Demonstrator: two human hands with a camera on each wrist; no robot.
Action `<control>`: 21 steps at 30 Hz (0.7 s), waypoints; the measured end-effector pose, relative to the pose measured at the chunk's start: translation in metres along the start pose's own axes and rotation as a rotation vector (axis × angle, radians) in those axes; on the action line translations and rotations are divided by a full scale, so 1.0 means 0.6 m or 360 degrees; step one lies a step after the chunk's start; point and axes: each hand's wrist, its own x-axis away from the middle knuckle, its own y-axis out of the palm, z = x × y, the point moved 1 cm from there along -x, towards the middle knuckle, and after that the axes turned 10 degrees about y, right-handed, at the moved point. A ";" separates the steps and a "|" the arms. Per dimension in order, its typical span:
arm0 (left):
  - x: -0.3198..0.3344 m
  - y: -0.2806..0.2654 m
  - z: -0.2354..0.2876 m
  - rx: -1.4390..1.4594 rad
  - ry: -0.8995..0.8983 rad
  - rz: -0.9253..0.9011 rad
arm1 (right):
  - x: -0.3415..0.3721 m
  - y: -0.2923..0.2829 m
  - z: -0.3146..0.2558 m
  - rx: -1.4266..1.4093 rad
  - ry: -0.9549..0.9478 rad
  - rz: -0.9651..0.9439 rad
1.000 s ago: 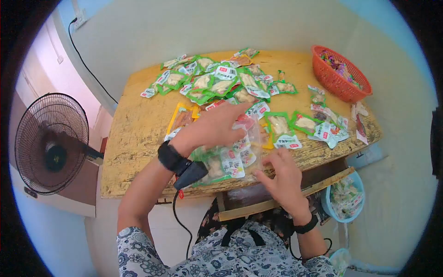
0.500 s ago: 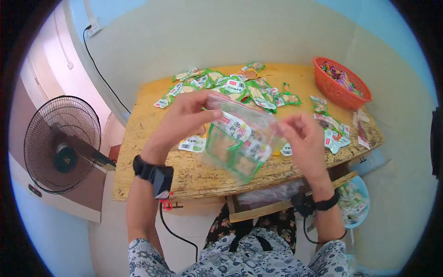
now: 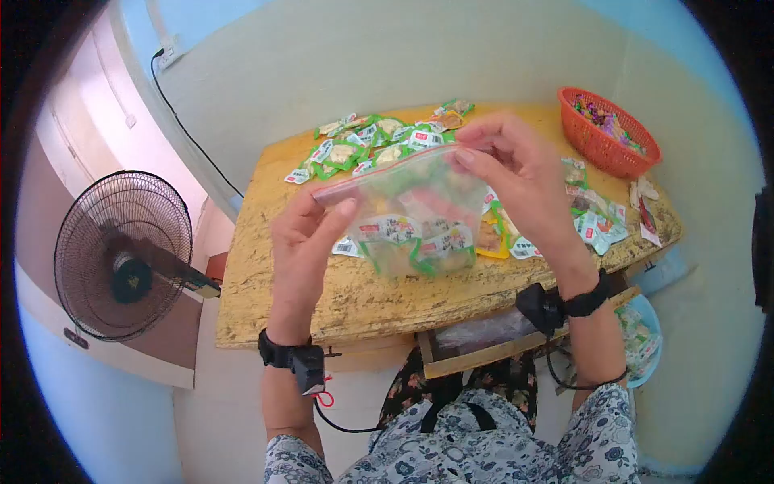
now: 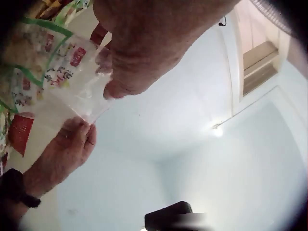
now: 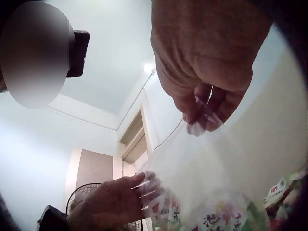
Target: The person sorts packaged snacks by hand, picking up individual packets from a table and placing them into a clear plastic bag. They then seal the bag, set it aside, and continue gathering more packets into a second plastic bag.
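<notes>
A clear zip bag (image 3: 451,194) is held up over the table, its red-edged top slanting up toward the right. Inside its lower part lie green-edged snack packets (image 3: 391,232) with white labels. My left hand (image 3: 305,246) pinches the left end of the top edge between thumb and fingers. At the other end, my right hand (image 3: 528,181) pinches the top edge the same way. In the right wrist view the clear film (image 5: 197,126) bunches between the right fingers. Behind the bag, a heap of similar packets (image 3: 339,155) spreads over the yellow table (image 3: 266,258).
An orange basket (image 3: 584,143) of small colourful wrapped pieces stands at the back right. Loose packets (image 3: 595,230) lie in front of it. Below the table edge a drawer (image 3: 484,355) is pulled out, beside a blue basin (image 3: 659,351) of packets. A fan (image 3: 125,254) stands left.
The filled bag was lifted off the table by its top edge and turned upright. The right hand rose from the front edge to its right end; both hands now spread the top edge between them.
</notes>
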 end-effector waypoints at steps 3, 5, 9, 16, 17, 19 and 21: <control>0.007 0.035 -0.012 0.0200 -0.0026 0.0031 | -0.007 0.002 0.009 0.0015 0.0024 -0.0022; 0.019 0.028 -0.047 0.0303 -0.0238 -0.0061 | -0.010 -0.003 0.023 -0.0044 0.0068 0.0069; 0.037 0.023 -0.119 0.0136 -0.0639 -0.0277 | -0.008 -0.003 0.018 -0.0067 0.0042 0.0081; 0.053 0.041 -0.096 0.0257 -0.0618 -0.0390 | -0.001 -0.016 0.032 -0.0212 0.0167 0.0078; 0.047 0.046 -0.090 0.0339 -0.0584 -0.0369 | 0.001 -0.017 0.030 -0.0220 0.0150 0.0065; 0.042 0.051 -0.092 0.0214 -0.0568 -0.0353 | 0.006 -0.020 0.026 -0.0230 0.0129 0.0048; 0.045 0.058 -0.106 -0.0021 -0.0509 -0.0393 | 0.010 -0.017 0.023 -0.0235 0.0113 0.0021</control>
